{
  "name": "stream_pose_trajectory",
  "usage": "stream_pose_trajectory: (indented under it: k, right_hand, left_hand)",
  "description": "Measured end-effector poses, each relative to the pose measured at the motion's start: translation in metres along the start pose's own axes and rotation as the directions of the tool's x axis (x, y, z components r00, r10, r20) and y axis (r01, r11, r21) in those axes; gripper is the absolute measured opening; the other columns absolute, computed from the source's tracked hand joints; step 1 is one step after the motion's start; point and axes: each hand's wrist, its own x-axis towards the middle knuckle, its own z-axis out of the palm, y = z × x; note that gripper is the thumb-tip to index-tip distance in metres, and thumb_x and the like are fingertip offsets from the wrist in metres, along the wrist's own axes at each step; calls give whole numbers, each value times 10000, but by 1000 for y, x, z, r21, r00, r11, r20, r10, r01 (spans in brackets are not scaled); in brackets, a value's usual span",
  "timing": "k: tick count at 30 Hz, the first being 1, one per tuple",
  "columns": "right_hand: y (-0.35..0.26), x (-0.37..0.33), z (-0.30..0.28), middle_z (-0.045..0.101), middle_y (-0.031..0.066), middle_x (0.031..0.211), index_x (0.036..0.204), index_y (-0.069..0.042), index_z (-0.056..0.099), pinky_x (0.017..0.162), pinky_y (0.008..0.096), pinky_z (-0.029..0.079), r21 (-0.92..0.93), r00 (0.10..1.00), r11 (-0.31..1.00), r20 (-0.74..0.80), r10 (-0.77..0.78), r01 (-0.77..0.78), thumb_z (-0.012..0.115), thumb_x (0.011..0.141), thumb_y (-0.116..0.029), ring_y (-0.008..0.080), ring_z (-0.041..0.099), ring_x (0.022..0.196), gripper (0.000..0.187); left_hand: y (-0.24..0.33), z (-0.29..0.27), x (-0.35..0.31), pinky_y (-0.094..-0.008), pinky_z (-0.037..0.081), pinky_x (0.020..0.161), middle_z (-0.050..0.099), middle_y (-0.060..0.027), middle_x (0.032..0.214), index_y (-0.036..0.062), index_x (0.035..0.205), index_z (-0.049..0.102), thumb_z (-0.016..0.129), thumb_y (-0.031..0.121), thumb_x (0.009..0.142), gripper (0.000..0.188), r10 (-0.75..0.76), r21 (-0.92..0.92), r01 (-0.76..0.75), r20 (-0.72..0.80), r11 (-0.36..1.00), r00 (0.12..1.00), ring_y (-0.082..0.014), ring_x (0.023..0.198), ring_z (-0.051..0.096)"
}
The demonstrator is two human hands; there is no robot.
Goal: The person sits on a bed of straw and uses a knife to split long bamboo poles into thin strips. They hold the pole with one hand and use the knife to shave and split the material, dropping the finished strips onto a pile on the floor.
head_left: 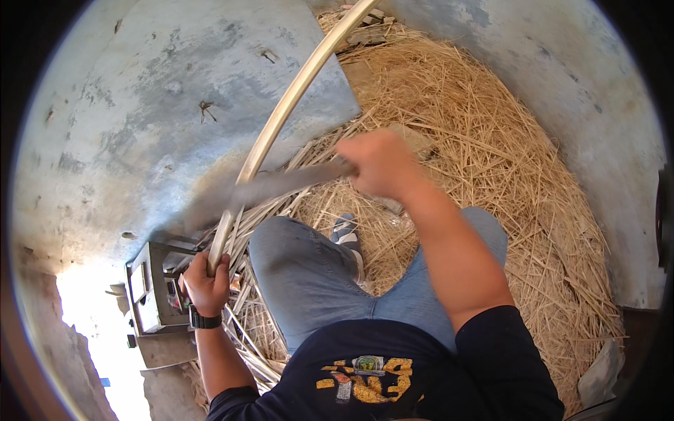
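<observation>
My left hand (208, 284), wearing a black wristwatch, is closed around the near end of a long, pale bamboo strip (279, 116). From there the strip rises, gently curved, past the top edge of the view. My right hand (379, 163) grips the handle of a broad-bladed knife (288, 184), with the fist right of the strip. The blade reaches left and crosses the strip a little above my left hand. Its far part is smeared by motion, so I cannot tell whether it touches or cuts into the bamboo.
Straw-like shavings (491, 140) cover the floor around my jeans-clad legs (302, 274) and shoe (348, 242). Long split strips (246, 309) lie by my left leg. A worn bluish wall (140, 105) rises at left, with a small box-like stand (158, 295) near a bright opening.
</observation>
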Motion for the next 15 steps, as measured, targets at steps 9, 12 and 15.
stream_pose_trajectory:
  k: [9,12,15]
  right_hand:
    - [6,2,-7,729,140,859,1016,-86,695,712,428,546,187,901,888,-31,432,-419,736,875,-247,287,707,782,219]
    - [-26,0,11,722,125,824,984,-92,694,701,434,540,34,983,987,107,150,-154,731,887,-264,277,703,753,201]
    - [-21,0,10,727,130,835,1002,-82,699,726,432,548,37,965,990,231,126,-138,733,883,-256,283,707,769,213]
  left_hand:
    - [42,5,31,-430,476,556,650,-171,698,29,843,653,792,237,862,250,22,132,-27,37,991,999,-377,596,623]
    - [54,17,45,-443,486,552,663,-171,718,37,858,649,801,251,853,263,90,197,-93,24,976,996,-396,621,633]
    - [55,26,45,-455,497,551,667,-165,724,52,878,649,811,265,844,270,214,244,-197,-48,950,976,-394,641,651]
